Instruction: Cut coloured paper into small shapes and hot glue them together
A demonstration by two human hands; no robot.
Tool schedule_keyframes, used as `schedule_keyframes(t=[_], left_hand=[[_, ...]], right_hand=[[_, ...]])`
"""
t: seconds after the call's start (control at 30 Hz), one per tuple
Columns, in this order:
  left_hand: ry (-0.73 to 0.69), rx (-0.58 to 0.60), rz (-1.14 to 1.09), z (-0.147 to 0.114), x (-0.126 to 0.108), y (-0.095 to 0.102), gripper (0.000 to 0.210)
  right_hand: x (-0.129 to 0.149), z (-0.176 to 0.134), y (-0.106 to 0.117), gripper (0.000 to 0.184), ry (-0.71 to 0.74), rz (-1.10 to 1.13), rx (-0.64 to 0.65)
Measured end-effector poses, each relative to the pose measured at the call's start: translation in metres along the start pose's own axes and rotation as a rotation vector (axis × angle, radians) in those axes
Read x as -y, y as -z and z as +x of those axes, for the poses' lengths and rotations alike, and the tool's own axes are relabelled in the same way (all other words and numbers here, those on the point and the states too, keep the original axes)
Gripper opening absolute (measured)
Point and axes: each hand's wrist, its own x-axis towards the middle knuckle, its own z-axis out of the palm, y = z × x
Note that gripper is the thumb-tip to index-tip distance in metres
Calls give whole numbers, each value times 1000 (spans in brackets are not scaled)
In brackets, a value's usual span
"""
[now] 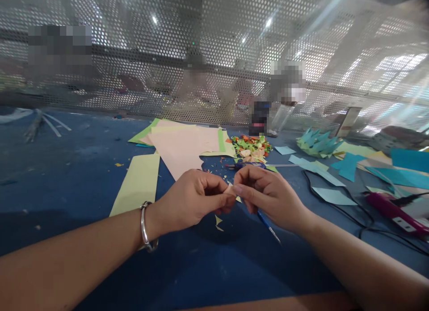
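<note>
Between my two hands is a small pale pink piece of paper (229,190). My left hand (197,195), with a silver bangle at the wrist, pinches it from the left with thumb and fingers. From the right, my right hand (264,192) pinches the same piece, thumb and forefinger together. Beneath my right hand lies a thin blue tool with a metal tip (270,228), partly covered. Small yellowish paper scraps (218,222) lie on the blue table below my fingers. Behind the hands are large pale pink sheets (181,145) and a yellow-green sheet (139,179).
A heap of green, orange and peach paper bits (251,148) lies beyond my hands. To the right are light blue paper pieces (335,195), a spiky folded paper form (317,143), a magenta power strip (397,212) and black cable. A perforated metal screen (140,69) stands behind the table.
</note>
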Motion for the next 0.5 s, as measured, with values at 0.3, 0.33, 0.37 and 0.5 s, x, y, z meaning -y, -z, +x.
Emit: schedule_keyframes(t=[0.3, 0.33, 0.37, 0.5], left_hand=[[-25, 3, -44, 1, 4, 0, 27], [-29, -4, -27, 1, 3, 0, 27], [-27, -6, -16, 0, 2, 0, 27], [16, 28, -52, 0, 0, 1, 28]], right_hand=[[-1, 0, 1, 29, -25, 4, 17], [-2, 0, 1, 28, -26, 0, 28], [-3, 0, 1, 28, -24, -3, 40], [-6, 0, 2, 26, -4, -9, 48]])
